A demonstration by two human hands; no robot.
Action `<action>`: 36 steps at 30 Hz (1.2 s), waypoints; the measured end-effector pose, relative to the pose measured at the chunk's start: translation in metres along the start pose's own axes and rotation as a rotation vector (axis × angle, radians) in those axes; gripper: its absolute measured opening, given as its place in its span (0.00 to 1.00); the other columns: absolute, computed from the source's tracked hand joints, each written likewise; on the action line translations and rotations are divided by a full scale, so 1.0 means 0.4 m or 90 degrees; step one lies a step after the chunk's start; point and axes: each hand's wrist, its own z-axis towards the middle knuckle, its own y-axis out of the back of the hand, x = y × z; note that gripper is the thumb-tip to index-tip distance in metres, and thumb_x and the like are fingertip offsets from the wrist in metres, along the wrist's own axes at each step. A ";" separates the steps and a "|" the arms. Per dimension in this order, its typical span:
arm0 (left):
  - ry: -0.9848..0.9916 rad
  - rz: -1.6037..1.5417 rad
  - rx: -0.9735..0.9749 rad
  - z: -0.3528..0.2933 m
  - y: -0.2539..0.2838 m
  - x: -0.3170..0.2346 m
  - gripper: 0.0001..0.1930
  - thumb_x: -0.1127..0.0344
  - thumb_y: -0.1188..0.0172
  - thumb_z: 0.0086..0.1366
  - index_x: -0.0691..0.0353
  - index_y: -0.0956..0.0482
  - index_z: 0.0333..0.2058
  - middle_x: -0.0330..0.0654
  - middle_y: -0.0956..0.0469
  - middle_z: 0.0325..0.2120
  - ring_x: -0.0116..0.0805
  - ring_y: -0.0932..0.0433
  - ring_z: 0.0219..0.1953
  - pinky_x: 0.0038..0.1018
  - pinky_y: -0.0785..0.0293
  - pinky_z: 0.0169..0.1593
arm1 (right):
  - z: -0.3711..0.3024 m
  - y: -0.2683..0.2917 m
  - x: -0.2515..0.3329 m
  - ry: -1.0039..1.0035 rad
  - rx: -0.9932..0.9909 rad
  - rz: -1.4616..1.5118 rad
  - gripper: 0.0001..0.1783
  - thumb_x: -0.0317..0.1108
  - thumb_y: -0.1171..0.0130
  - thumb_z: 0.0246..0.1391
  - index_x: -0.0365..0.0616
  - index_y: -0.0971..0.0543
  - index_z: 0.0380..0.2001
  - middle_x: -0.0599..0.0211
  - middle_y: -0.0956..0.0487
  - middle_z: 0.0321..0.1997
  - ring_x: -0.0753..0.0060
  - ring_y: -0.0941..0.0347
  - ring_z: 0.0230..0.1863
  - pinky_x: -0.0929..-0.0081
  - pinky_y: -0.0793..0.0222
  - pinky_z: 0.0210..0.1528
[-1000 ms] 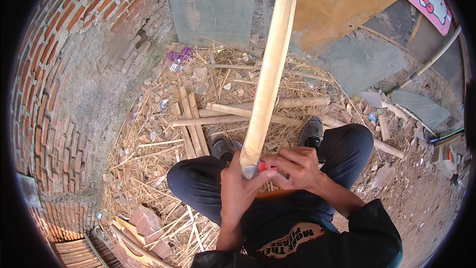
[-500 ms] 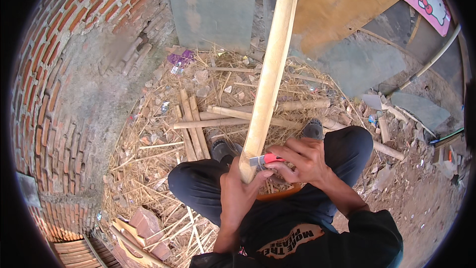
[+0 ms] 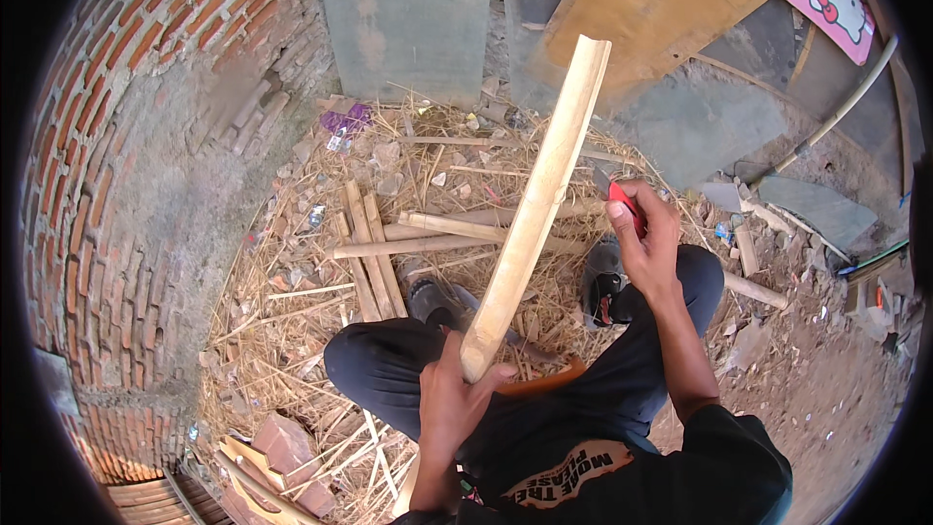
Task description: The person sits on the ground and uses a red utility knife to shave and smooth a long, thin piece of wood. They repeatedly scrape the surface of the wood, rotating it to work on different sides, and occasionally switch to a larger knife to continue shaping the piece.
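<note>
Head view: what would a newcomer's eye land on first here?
The long pale bamboo slat rising up the middle, its lower end gripped in the left hand. To its right, the right hand holds a red-handled knife close beside the slat. Behind them, more cut bamboo pieces lie on straw-littered ground beside a curved brick wall.

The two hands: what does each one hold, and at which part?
The left hand grips the bamboo slat at its lower end. The right hand holds a red-handled knife by the handle.
</note>
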 end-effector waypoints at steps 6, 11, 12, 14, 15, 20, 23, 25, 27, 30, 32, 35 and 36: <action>-0.001 -0.038 -0.029 0.033 -0.009 -0.024 0.22 0.58 0.23 0.66 0.70 0.24 0.42 0.55 0.18 0.25 0.53 0.15 0.28 0.33 0.23 0.34 | -0.130 -0.075 0.008 0.187 0.114 0.087 0.17 0.41 0.26 0.60 0.39 0.16 0.43 0.60 0.17 0.32 0.61 0.20 0.24 0.69 0.26 0.27; -0.036 -0.041 -0.045 0.051 -0.022 -0.022 0.26 0.52 0.22 0.63 0.68 0.25 0.43 0.55 0.16 0.26 0.58 0.13 0.32 0.38 0.21 0.33 | -0.191 -0.106 0.038 0.286 0.195 0.063 0.17 0.40 0.22 0.53 0.46 0.14 0.43 0.68 0.18 0.30 0.63 0.20 0.23 0.68 0.24 0.26; -0.052 -0.045 -0.047 0.053 -0.025 -0.021 0.27 0.51 0.22 0.63 0.68 0.25 0.43 0.55 0.16 0.26 0.61 0.13 0.33 0.40 0.21 0.32 | -0.199 -0.111 0.042 0.282 0.195 0.063 0.17 0.40 0.22 0.53 0.46 0.14 0.43 0.68 0.19 0.30 0.63 0.20 0.23 0.68 0.24 0.26; -0.054 -0.049 -0.045 0.057 -0.027 -0.028 0.28 0.51 0.22 0.63 0.68 0.24 0.44 0.55 0.16 0.26 0.61 0.13 0.33 0.40 0.21 0.33 | -0.208 -0.119 0.047 0.275 0.195 0.064 0.17 0.40 0.22 0.53 0.47 0.14 0.43 0.69 0.20 0.29 0.64 0.20 0.23 0.69 0.24 0.26; -0.056 -0.050 -0.045 0.058 -0.029 -0.032 0.28 0.50 0.22 0.63 0.69 0.24 0.45 0.56 0.16 0.27 0.61 0.13 0.33 0.40 0.20 0.33 | -0.207 -0.119 0.050 0.279 0.193 0.063 0.17 0.41 0.22 0.52 0.47 0.13 0.43 0.70 0.20 0.29 0.64 0.21 0.23 0.69 0.24 0.25; -0.025 -0.058 -0.056 0.061 -0.037 -0.039 0.24 0.53 0.24 0.67 0.69 0.21 0.45 0.54 0.15 0.27 0.55 0.12 0.31 0.36 0.21 0.33 | -0.197 -0.112 0.067 0.292 0.170 0.040 0.17 0.41 0.21 0.52 0.49 0.13 0.42 0.72 0.22 0.27 0.67 0.22 0.21 0.69 0.27 0.23; -0.029 -0.048 -0.071 0.062 -0.038 -0.046 0.21 0.55 0.26 0.69 0.69 0.19 0.45 0.54 0.15 0.27 0.52 0.12 0.30 0.35 0.22 0.33 | -0.191 -0.110 0.069 0.300 0.162 0.017 0.17 0.41 0.21 0.51 0.50 0.12 0.42 0.73 0.23 0.26 0.68 0.23 0.20 0.70 0.28 0.23; -0.034 -0.046 -0.073 0.063 -0.038 -0.050 0.21 0.55 0.26 0.69 0.69 0.19 0.45 0.55 0.15 0.27 0.55 0.12 0.31 0.38 0.21 0.33 | -0.187 -0.106 0.071 0.302 0.150 0.011 0.17 0.42 0.21 0.51 0.50 0.12 0.42 0.73 0.24 0.25 0.69 0.24 0.20 0.70 0.28 0.23; -0.031 -0.046 -0.066 0.063 -0.037 -0.050 0.22 0.54 0.26 0.68 0.68 0.20 0.46 0.56 0.15 0.27 0.60 0.13 0.31 0.42 0.21 0.32 | -0.185 -0.102 0.074 0.301 0.143 0.004 0.17 0.42 0.21 0.51 0.50 0.12 0.42 0.73 0.24 0.25 0.70 0.24 0.20 0.71 0.28 0.23; -0.029 -0.043 -0.072 0.062 -0.035 -0.053 0.21 0.55 0.26 0.70 0.69 0.18 0.45 0.54 0.14 0.28 0.53 0.12 0.30 0.36 0.21 0.34 | -0.183 -0.098 0.078 0.301 0.138 -0.005 0.17 0.43 0.21 0.51 0.50 0.11 0.42 0.74 0.24 0.25 0.70 0.24 0.19 0.71 0.29 0.23; -0.024 -0.031 -0.069 0.061 -0.034 -0.054 0.21 0.55 0.26 0.70 0.70 0.18 0.45 0.54 0.14 0.28 0.52 0.12 0.30 0.36 0.21 0.34 | -0.177 -0.097 0.080 0.308 0.133 -0.009 0.17 0.43 0.22 0.51 0.50 0.11 0.41 0.74 0.24 0.25 0.70 0.24 0.19 0.71 0.29 0.23; -0.019 -0.042 -0.075 0.058 -0.034 -0.054 0.22 0.54 0.26 0.70 0.70 0.18 0.45 0.53 0.14 0.27 0.49 0.12 0.28 0.35 0.21 0.33 | -0.175 -0.099 0.072 0.298 0.123 -0.004 0.17 0.43 0.21 0.50 0.50 0.11 0.41 0.73 0.23 0.25 0.70 0.24 0.19 0.71 0.28 0.23; -0.018 -0.050 -0.078 0.057 -0.035 -0.054 0.22 0.54 0.26 0.70 0.71 0.18 0.45 0.53 0.15 0.26 0.48 0.12 0.28 0.35 0.21 0.33 | -0.173 -0.098 0.074 0.301 0.125 -0.007 0.17 0.43 0.21 0.49 0.49 0.11 0.41 0.74 0.23 0.25 0.70 0.24 0.19 0.71 0.28 0.23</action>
